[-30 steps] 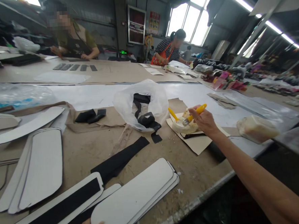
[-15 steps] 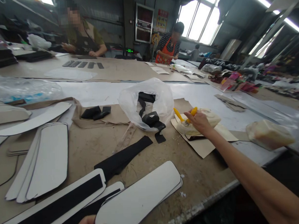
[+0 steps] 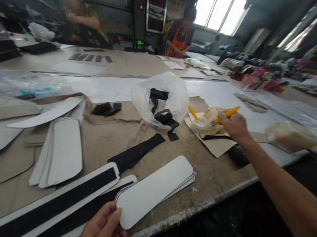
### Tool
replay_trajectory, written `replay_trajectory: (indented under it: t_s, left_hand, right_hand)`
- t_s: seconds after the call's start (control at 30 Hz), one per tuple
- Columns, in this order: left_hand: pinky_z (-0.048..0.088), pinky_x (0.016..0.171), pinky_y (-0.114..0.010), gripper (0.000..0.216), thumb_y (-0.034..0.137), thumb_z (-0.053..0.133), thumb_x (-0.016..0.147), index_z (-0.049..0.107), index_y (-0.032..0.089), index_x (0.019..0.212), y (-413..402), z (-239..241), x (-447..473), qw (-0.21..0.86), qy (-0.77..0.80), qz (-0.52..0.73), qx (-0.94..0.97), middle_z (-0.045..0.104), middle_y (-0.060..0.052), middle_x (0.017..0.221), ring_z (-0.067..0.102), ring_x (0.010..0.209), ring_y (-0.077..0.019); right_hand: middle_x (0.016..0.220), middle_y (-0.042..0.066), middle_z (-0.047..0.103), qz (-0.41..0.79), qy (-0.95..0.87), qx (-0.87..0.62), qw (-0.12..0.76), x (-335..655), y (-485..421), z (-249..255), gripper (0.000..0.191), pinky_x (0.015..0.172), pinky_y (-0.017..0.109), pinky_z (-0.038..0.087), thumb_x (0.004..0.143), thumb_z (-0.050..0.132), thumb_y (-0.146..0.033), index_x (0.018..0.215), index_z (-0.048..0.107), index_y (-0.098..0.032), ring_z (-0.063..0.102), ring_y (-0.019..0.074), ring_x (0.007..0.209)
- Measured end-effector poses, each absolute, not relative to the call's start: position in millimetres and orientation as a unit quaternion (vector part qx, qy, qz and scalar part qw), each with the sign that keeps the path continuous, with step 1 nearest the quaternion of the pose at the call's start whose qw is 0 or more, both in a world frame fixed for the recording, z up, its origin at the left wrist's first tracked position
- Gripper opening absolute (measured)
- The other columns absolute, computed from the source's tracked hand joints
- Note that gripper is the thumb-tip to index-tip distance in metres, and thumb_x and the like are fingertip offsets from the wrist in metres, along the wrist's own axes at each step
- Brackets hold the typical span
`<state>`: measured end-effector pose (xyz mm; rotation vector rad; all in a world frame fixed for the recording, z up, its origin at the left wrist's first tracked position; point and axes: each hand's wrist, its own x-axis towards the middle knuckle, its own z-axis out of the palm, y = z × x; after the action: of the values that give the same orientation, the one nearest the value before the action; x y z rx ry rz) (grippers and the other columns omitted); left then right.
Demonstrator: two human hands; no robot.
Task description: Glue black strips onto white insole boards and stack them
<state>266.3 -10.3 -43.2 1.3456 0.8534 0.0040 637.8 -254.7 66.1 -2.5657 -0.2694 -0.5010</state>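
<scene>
My right hand (image 3: 234, 125) is closed on a yellow-handled brush (image 3: 225, 115), its bristles in a shallow dish of pale glue (image 3: 205, 125) on a cardboard scrap (image 3: 216, 146). A second yellow brush (image 3: 193, 112) leans in the same dish. My left hand (image 3: 102, 229) grips the near end of a stack of long white rounded panels (image 3: 156, 188) at the table's front edge. Beside the stack lie long white boards with black strips (image 3: 53, 209).
A clear plastic bag holding black straps (image 3: 161, 100) sits behind the dish. More white panels (image 3: 61, 151) lie at the left. A wrapped pale block (image 3: 291, 136) rests at the right edge. Two other people (image 3: 180, 38) work at the far tables.
My right hand has drawn back to the right with the brush, handle now pointing right. My left hand has come further into view, gripping the panel stack. The view has tilted down.
</scene>
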Motion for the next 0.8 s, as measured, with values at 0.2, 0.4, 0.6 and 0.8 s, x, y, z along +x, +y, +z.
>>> replay_trajectory:
  t_s: [0.2, 0.4, 0.6, 0.8]
  left_hand:
    - [0.041, 0.048, -0.022, 0.031, 0.045, 0.053, 0.075, 0.052, 0.015, 0.083, -9, -23, 268, 0.723, 0.346, -0.033, 0.597, 0.059, -0.001, 0.056, 0.053, 0.052, -0.0129]
    - [0.041, 0.051, -0.022, 0.029, 0.04, 0.051, 0.074, 0.051, 0.013, 0.086, -10, -14, 265, 0.733, 0.324, -0.034, 0.597, 0.059, -0.001, 0.059, 0.053, 0.054, -0.0119]
    - [0.04, 0.05, -0.021, 0.029, 0.039, 0.05, 0.074, 0.05, 0.013, 0.086, -8, -17, 263, 0.734, 0.317, -0.033, 0.6, 0.061, -0.002, 0.057, 0.051, 0.049, -0.0104]
    - [0.041, 0.05, -0.022, 0.027, 0.039, 0.048, 0.074, 0.05, 0.014, 0.084, -8, -23, 261, 0.733, 0.302, -0.019, 0.61, 0.06, -0.002, 0.055, 0.052, 0.049, -0.0117]
  right_hand:
    - [0.08, 0.008, 0.063, -0.01, -0.125, -0.819, 0.56, 545, -241, 43, 0.028, 0.066, 0.03, 0.051, 0.08, 0.057, -0.042, 0.083, 0.062, -0.014, 0.061, 0.0174, 0.067]
    - [0.085, 0.004, 0.059, 0.283, -0.218, -0.69, 0.63, 420, -181, 5, 0.026, 0.068, 0.026, 0.049, 0.085, 0.055, -0.043, 0.088, 0.061, -0.017, 0.058, 0.0148, 0.072]
    - [0.079, 0.003, 0.059, 0.235, -0.241, -0.737, 0.587, 409, -172, 1, 0.026, 0.069, 0.025, 0.046, 0.087, 0.054, -0.041, 0.088, 0.061, -0.016, 0.057, 0.0147, 0.073]
    - [0.083, 0.004, 0.059, 0.201, -0.268, -0.743, 0.579, 400, -167, 11, 0.026, 0.068, 0.026, 0.046, 0.088, 0.051, -0.041, 0.087, 0.061, -0.017, 0.057, 0.0147, 0.073]
